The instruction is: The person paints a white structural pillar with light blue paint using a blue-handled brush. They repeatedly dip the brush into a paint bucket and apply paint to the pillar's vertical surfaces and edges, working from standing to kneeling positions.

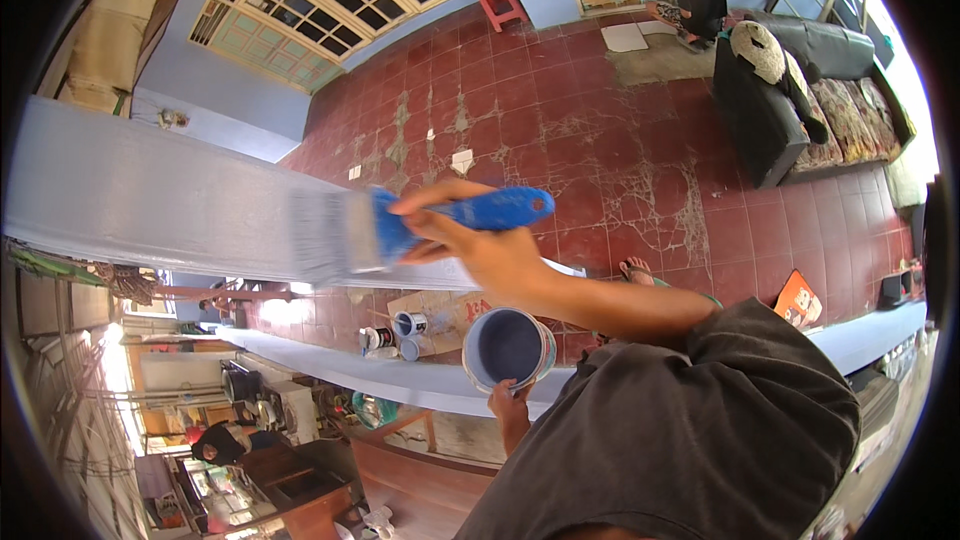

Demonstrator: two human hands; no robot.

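My right hand (pixel 470 235) is closed around the blue handle of a wide paintbrush (pixel 500 206). Its bristles, smeared by motion, lie against the pale blue-grey face of a long beam or wall top (pixel 160 190). Lower down, my left hand (pixel 510 400) grips the near side of a round paint bucket (pixel 548 350). The bucket is tipped so that its blue-grey inside shows. Part of the left hand's grip is hidden by the bucket and my dark shirt.
Below lie smaller paint containers (pixel 410 323) on cardboard (pixel 450 308) and a cracked red tile floor (pixel 580 140). A black sofa (pixel 760 130) with a stuffed toy, a red stool (pixel 499 2) and a crouching person (pixel 703 0) are farther off. Another person (pixel 225 443) is at lower left.
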